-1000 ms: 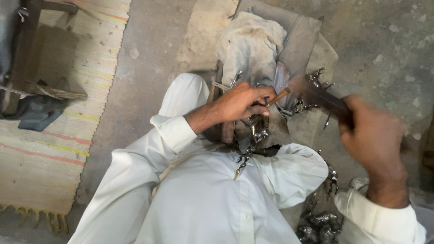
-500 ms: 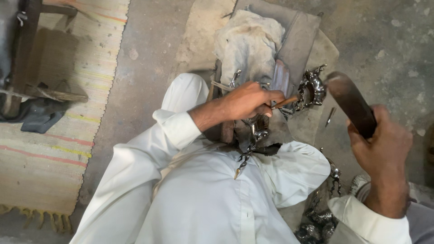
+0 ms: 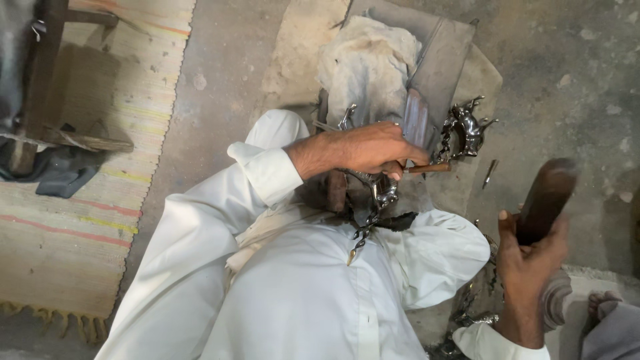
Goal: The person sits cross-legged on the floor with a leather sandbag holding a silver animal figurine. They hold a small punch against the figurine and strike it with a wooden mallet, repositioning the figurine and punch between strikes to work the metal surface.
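Note:
My left hand (image 3: pixel 370 148) grips a thin punch with a brown wooden handle (image 3: pixel 427 168), its tip set against a shiny ornate metal casting (image 3: pixel 465 129) that lies on a flat grey block (image 3: pixel 445 57). My right hand (image 3: pixel 527 263) is raised at the lower right, fingers wrapped around a dark wooden mallet (image 3: pixel 547 197) that is blurred by motion. The mallet is well away from the punch. More shiny metal pieces (image 3: pixel 377 193) sit under my left hand, between my knees in white clothing.
A crumpled dirty cloth (image 3: pixel 367 63) lies on the block's far side. A striped woven mat (image 3: pixel 80 220) and a wooden stool leg (image 3: pixel 40 80) are at the left. Several finished metal castings (image 3: pixel 467 320) are piled by my right sleeve. A small nail (image 3: pixel 490 172) lies on the concrete floor.
The mallet has swung back from the casting, moving right and down with my right hand. My left hand keeps the punch in place against the casting.

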Action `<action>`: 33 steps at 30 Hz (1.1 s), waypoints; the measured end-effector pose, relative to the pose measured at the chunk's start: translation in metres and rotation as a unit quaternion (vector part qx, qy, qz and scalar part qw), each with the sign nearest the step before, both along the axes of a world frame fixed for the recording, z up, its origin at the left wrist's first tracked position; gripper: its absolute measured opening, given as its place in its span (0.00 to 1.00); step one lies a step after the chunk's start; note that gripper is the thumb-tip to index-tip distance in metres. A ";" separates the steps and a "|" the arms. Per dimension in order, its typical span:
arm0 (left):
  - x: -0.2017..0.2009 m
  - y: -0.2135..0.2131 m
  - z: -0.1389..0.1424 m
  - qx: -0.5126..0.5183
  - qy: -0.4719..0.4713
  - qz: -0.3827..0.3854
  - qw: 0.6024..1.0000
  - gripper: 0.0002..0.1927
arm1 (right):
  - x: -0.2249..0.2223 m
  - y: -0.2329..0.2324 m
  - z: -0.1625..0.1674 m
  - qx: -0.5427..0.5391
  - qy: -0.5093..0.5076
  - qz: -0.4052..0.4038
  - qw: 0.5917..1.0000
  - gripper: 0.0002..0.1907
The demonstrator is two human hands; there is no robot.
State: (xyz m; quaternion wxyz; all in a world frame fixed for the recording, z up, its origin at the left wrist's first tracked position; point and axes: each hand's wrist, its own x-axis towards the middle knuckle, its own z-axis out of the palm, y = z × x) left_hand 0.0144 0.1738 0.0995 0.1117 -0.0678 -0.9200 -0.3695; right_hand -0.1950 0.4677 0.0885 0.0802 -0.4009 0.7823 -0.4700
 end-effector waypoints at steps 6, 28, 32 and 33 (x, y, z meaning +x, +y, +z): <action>-0.003 -0.002 0.001 -0.025 0.032 -0.010 0.999 0.18 | 0.003 -0.003 0.007 0.192 0.285 0.015 0.939 0.15; 0.013 0.019 0.016 0.099 0.032 0.188 0.977 0.18 | -0.019 -0.075 0.115 0.159 0.314 0.106 0.930 0.15; 0.014 0.020 0.019 0.121 0.036 0.194 0.973 0.17 | -0.022 -0.081 0.124 0.238 0.348 0.147 0.895 0.11; 0.014 0.020 0.019 0.117 0.041 0.196 0.973 0.17 | -0.023 -0.080 0.124 0.253 0.364 0.151 0.884 0.13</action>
